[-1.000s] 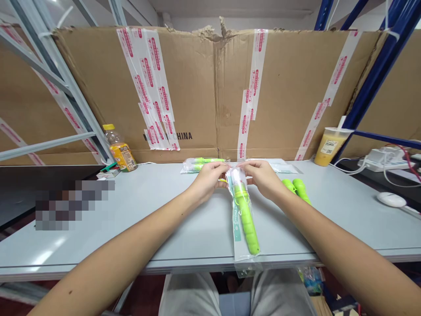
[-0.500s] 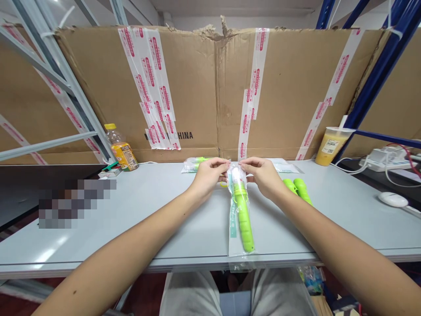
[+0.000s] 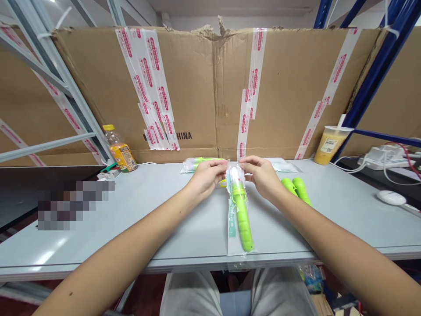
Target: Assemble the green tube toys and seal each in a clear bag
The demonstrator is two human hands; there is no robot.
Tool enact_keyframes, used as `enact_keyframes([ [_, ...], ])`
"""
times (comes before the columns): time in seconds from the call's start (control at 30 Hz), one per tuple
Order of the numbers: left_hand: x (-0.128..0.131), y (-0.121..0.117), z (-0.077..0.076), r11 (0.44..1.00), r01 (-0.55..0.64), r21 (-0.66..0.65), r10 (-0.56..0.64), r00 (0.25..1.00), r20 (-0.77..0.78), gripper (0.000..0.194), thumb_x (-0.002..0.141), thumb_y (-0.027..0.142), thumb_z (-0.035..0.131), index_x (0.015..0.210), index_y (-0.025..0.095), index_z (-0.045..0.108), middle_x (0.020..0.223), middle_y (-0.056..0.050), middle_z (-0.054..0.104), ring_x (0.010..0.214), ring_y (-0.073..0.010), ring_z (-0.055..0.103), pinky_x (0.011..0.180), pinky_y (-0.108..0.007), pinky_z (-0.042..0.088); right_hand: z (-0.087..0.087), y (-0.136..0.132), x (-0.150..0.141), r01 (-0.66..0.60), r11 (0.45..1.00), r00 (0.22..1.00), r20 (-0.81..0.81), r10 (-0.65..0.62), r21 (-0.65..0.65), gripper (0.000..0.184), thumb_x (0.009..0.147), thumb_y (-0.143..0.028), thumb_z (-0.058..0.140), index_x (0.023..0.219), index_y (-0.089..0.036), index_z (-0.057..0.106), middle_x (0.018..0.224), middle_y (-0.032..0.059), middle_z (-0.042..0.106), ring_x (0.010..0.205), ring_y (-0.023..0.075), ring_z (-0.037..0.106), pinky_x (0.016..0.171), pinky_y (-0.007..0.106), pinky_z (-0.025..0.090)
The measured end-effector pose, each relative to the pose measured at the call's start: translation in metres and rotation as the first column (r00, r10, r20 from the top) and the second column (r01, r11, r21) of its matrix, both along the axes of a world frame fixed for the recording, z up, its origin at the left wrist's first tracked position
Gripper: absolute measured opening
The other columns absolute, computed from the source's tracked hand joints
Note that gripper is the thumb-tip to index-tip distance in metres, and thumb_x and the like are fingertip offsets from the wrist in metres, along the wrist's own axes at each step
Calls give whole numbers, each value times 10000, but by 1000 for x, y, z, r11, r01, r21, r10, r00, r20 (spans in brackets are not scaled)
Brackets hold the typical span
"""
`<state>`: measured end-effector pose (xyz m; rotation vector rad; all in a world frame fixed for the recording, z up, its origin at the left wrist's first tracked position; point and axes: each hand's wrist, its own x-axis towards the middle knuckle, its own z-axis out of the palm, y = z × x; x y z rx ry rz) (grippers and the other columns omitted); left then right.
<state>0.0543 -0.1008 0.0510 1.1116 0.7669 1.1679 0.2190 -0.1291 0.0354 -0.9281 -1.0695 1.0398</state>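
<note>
A clear plastic bag (image 3: pixel 231 245) lies on the table in front of me, its lower end reaching past the front edge. Inside it is a bright green ribbed stick (image 3: pixel 244 221) with a clear top section and a white tip, along with a pale card with a teal strip. My left hand (image 3: pixel 208 176) pinches the bag's far end at the left corner. Opposite it, my right hand (image 3: pixel 261 174) has its fingers closed on the right corner. Just beyond my left fingertips shows a small yellow piece (image 3: pixel 222 183), partly hidden.
Two loose green ribbed pieces (image 3: pixel 301 191) lie right of my right hand. Bagged green sticks (image 3: pixel 194 164) and a flat clear bag (image 3: pixel 283 165) rest at the back. A juice bottle (image 3: pixel 122 151) stands left; a drink cup (image 3: pixel 331 145) and white spoon-shaped object (image 3: pixel 391 198) are right.
The hands have drawn slightly apart at the bag's far end, exposing more of the yellow piece. The bag and stick lie nearly as before; the whole view has shifted a little.
</note>
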Motion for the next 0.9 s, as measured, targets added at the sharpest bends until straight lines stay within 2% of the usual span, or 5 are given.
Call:
enact_keyframes([
  [0.13,-1,1,-3,994,-4,114,9,999,-45,108,698,70,708,794,117,721,737,-52,674,631,-103,597,666,-275,503,1,1,-1,43,998,999,14,-43,47,88,618,-220,728,689,-194,682,723,15,635,685,163,595,604,327,507],
  [0.33,-4,6,-2,938,-27,345,91,981,-170,68,691,145,708,756,163,717,730,-14,663,653,-110,585,675,-278,506,-3,6,0,21,993,1000,-18,-19,114,58,614,-219,718,639,-199,670,671,-7,615,639,143,569,607,314,492],
  [0.57,-7,4,0,896,37,443,58,978,-200,64,699,136,657,675,176,700,739,-12,641,719,-131,592,716,-285,501,-7,11,4,22,970,999,30,-30,243,34,672,-203,696,645,-218,681,706,-4,637,654,129,547,644,299,464],
  [0.77,-10,4,2,821,49,568,89,973,-213,117,737,154,659,643,186,721,817,-29,590,776,-137,562,712,-278,472,-6,9,5,-12,948,999,52,-5,317,89,704,-190,675,621,-219,664,791,0,649,690,125,534,653,288,447],
  [0.9,-11,5,1,816,53,576,88,973,-214,141,742,150,654,622,189,715,827,-32,567,771,-137,549,701,-278,460,-6,9,7,-73,946,997,52,59,317,107,707,-150,666,627,-217,687,824,2,644,718,123,545,664,282,438],
])
